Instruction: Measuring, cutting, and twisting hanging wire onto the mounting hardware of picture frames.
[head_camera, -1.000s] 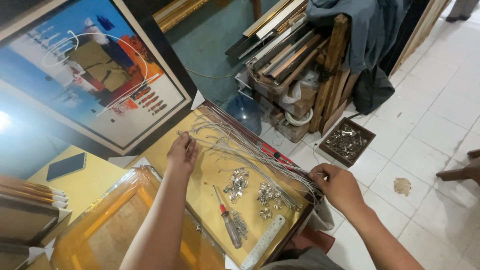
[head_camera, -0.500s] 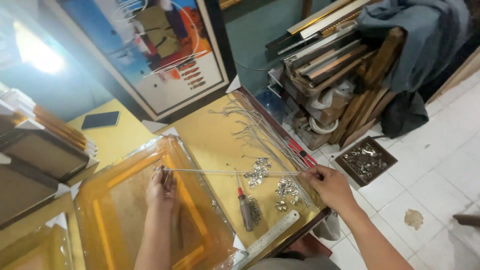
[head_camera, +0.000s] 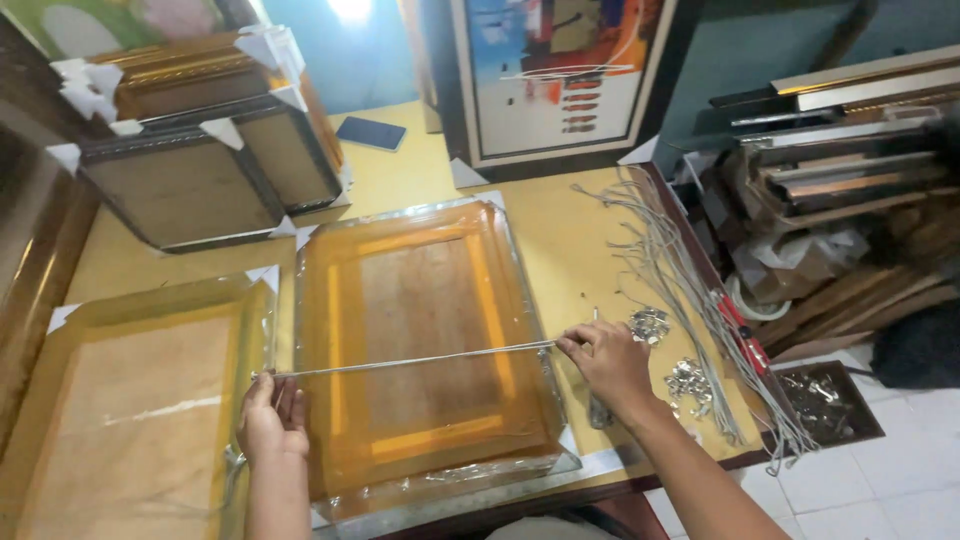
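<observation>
Left hand (head_camera: 270, 418) and right hand (head_camera: 608, 360) each pinch one end of a wire (head_camera: 415, 360), stretched taut across the wrapped frame (head_camera: 425, 350).

My workbench is a yellow-topped table (head_camera: 560, 250) and it's pretty crowded. Flat on it are two plastic-wrapped picture frames: one in the middle (head_camera: 425, 345), one at the near left corner (head_camera: 130, 400). Behind those sits a stack of darker frames with white corner guards (head_camera: 200, 150). A dark phone (head_camera: 370, 132) lies near the back edge, where a big framed painting (head_camera: 570, 75) leans. On the right there's a bunch of grey wires (head_camera: 665, 260) and small piles of metal hangers (head_camera: 690, 380).
</observation>
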